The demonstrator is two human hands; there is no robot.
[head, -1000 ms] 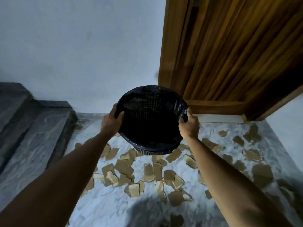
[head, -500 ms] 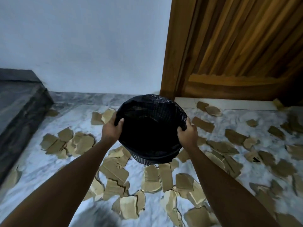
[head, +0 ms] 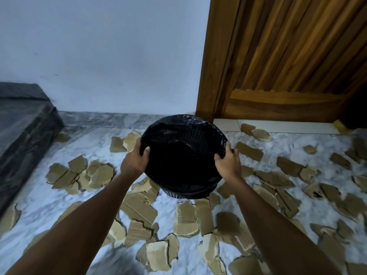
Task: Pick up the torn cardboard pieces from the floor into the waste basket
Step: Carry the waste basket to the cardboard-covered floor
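I hold a black mesh waste basket (head: pixel 183 135) lined with a black plastic bag, above the floor in the middle of the view. My left hand (head: pixel 135 160) grips its left rim and my right hand (head: pixel 228 160) grips its right rim. The inside looks dark; I cannot tell what it holds. Several torn brown cardboard pieces (head: pixel 139 207) lie scattered over the white marble floor (head: pixel 39 203), under and around the basket, with more cardboard pieces at the left (head: pixel 79 175) and at the right (head: pixel 278 179).
A white wall (head: pixel 109 56) stands ahead. A wooden door and frame (head: pixel 278 56) fill the upper right. A dark stone step (head: pixel 21 124) rises at the left edge.
The view has tilted down and closer to the floor. The basket, held in both hands, has come lower over the cardboard pieces.
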